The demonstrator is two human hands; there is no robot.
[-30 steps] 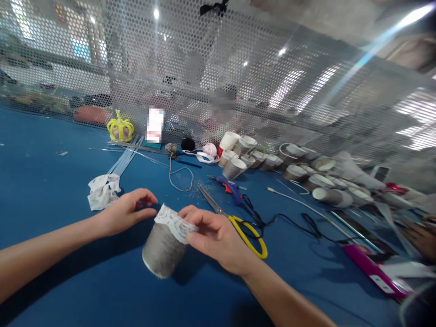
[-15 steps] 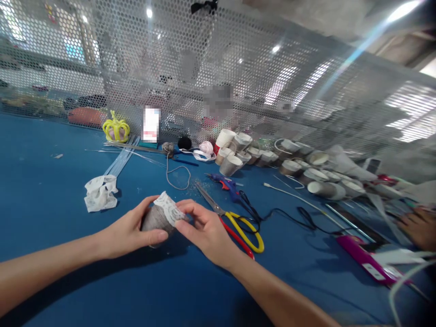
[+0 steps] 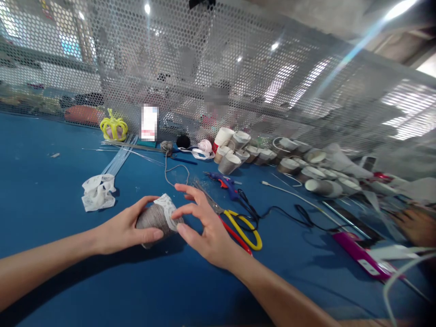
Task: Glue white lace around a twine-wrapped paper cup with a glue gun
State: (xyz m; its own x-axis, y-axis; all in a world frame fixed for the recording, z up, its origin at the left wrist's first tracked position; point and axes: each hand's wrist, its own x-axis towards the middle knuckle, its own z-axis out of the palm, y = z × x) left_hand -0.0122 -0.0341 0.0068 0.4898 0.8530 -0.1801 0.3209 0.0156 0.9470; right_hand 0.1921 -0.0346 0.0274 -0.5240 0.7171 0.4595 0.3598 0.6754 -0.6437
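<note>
My left hand (image 3: pixel 131 229) is wrapped around a cup wound in grey yarn (image 3: pixel 151 220), which is tilted above the table. White lace trim (image 3: pixel 166 206) runs around the cup's rim on the right. My right hand (image 3: pixel 207 227) is at that rim with its fingers spread. Its index fingertip and thumb are by the lace; whether they press on it I cannot make out. Scissors (image 3: pixel 240 227) with one yellow and one red handle lie just behind my right hand, their blades partly hidden by its fingers.
Beyond the hands lie a blue glue gun (image 3: pixel 226 184), a grey yarn ball (image 3: pixel 166 146) and several yarn-wrapped cups (image 3: pixel 230 162). A crumpled lace piece (image 3: pixel 98 193) rests at left, a purple power strip (image 3: pixel 363 256) at right. Another person's hand (image 3: pixel 415 222) shows at the right edge.
The fingers of my right hand have spread and lifted from the lace, where they were closed before. My left hand and the cup have shifted slightly left.
</note>
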